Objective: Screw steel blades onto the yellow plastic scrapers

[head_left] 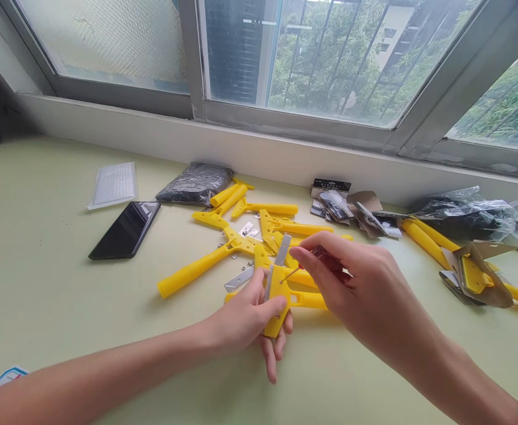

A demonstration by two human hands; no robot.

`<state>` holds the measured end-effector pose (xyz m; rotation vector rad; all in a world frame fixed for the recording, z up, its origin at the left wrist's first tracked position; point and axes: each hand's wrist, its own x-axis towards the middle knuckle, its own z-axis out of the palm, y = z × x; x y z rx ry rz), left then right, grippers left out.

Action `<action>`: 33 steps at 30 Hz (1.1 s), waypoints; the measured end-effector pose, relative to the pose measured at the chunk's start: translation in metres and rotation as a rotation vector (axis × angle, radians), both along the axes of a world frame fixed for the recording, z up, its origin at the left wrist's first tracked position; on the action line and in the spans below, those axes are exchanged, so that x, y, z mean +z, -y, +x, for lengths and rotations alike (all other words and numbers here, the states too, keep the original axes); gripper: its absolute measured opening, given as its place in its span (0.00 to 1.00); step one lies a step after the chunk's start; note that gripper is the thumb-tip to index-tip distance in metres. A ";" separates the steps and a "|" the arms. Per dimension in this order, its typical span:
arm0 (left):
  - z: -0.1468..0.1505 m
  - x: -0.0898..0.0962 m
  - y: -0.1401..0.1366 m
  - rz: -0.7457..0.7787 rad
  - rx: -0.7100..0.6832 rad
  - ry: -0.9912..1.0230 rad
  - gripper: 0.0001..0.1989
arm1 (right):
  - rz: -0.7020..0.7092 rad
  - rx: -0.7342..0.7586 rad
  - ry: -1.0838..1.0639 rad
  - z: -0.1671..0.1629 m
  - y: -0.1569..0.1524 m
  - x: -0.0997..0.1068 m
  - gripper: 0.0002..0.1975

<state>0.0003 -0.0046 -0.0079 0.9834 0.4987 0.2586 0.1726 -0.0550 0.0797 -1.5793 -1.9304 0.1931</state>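
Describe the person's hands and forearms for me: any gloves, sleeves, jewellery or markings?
The left hand and right hand are bare, with no gloves, rings or watch visible. Both forearms are uncovered; no sleeve, cable or marking shows.

Near the centre of the frame, a bright yellow plastic scraper [282, 288] is being held up above the bench, its flat, broad head tilting slightly and its face showing. A narrow silvery metal strip [267, 285] is running along the head's left edge. Two small screws are showing on that face, one upper [280, 282], one lower [277, 317]. The handle [309, 300] is extending rightward, its far end disappearing from view. A slim screwdriver [291, 273] is slanting down from the right, its dark reddish grip partly hiding, its tip meeting the upper screw.
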 end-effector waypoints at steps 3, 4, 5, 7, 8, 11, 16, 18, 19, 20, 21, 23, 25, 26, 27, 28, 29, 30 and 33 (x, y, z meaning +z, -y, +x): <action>0.000 0.000 -0.001 0.010 -0.035 0.012 0.18 | -0.030 0.011 0.039 -0.002 0.000 0.000 0.19; 0.000 0.000 -0.001 0.010 -0.047 0.012 0.18 | -0.042 0.014 0.045 -0.002 0.001 -0.001 0.20; 0.000 0.000 0.000 0.008 -0.054 0.012 0.18 | -0.054 0.013 0.048 -0.002 0.001 -0.001 0.20; 0.001 -0.001 0.000 0.004 -0.044 0.015 0.19 | -0.065 -0.001 0.046 -0.002 0.001 -0.003 0.16; 0.001 -0.002 0.001 0.007 -0.031 0.017 0.19 | -0.067 -0.017 0.043 -0.001 0.002 -0.004 0.13; 0.002 -0.002 0.002 0.021 -0.006 0.017 0.18 | -0.061 -0.064 0.050 0.000 0.003 -0.004 0.03; 0.002 0.002 0.002 0.014 -0.012 -0.016 0.19 | 0.015 -0.010 0.149 -0.004 0.007 -0.002 0.04; 0.002 0.005 0.002 0.018 -0.023 -0.031 0.21 | 0.112 0.045 0.255 -0.008 0.008 -0.004 0.05; 0.002 0.005 0.002 0.020 -0.025 -0.037 0.21 | 0.172 0.061 0.311 -0.009 0.008 -0.006 0.09; 0.001 0.005 0.002 0.022 -0.026 -0.043 0.22 | 0.229 0.067 0.359 -0.010 0.008 -0.009 0.12; 0.001 0.004 0.001 0.023 -0.024 -0.044 0.23 | 0.277 0.060 0.394 -0.011 0.008 -0.012 0.15; 0.001 0.002 0.001 0.022 -0.016 -0.031 0.23 | 0.345 -0.007 0.424 -0.010 0.006 -0.018 0.18; 0.001 -0.001 0.001 0.018 -0.011 -0.006 0.21 | 0.370 -0.093 0.432 -0.007 0.005 -0.021 0.19; 0.001 -0.003 0.001 0.016 -0.009 0.005 0.20 | 0.360 -0.116 0.422 -0.005 0.004 -0.022 0.19; 0.001 -0.003 0.001 0.013 -0.007 0.012 0.19 | 0.332 -0.115 0.396 -0.003 0.003 -0.021 0.17; 0.002 -0.004 0.001 0.011 -0.006 0.014 0.18 | 0.292 -0.088 0.356 -0.002 0.003 -0.020 0.15; 0.002 -0.003 0.001 0.010 -0.005 0.015 0.18 | 0.251 -0.039 0.305 -0.002 0.002 -0.019 0.12; 0.002 -0.003 0.001 0.008 -0.004 0.013 0.18 | 0.214 0.022 0.251 -0.002 0.002 -0.018 0.12; 0.002 0.001 0.001 -0.004 -0.002 -0.003 0.20 | 0.149 0.142 0.091 -0.006 0.002 -0.017 0.21</action>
